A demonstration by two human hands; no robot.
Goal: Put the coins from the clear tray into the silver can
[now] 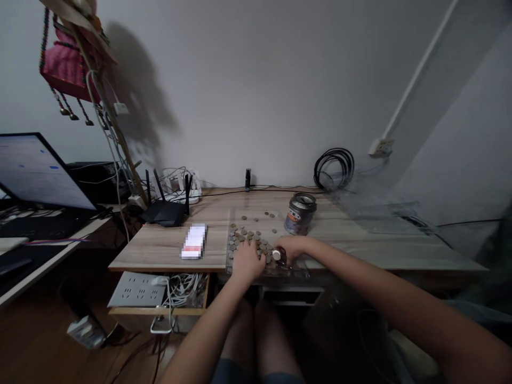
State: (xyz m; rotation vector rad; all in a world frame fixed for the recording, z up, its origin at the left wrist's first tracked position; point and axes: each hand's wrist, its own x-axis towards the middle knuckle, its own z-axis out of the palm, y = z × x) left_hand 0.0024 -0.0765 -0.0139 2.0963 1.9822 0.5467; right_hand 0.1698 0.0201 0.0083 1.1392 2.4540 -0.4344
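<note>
Both my hands rest on a spread of coins [256, 242] lying at the front edge of the wooden tabletop [168, 248], close to its middle. My left hand [247, 261] lies flat, palm down, fingers loosely spread over the coins; whether any coin is pinched under it I cannot tell. My right hand [291, 248] sits just beside it, toward the right end of the tabletop, its grip curled around something small, with a round white piece [276, 255] showing at the fingertips; what exactly it clasps is too small to make out. The coins spread from under both hands back toward the rear edge, so most lie ahead of my fingers, and the patch runs longer front to back than side to side. A few loose coins [266, 215] lie farther back. A tin can [300, 213] stands upright behind my right hand, nearer to it than to my left. A black router [164, 210] sits toward the rear left corner.
</note>
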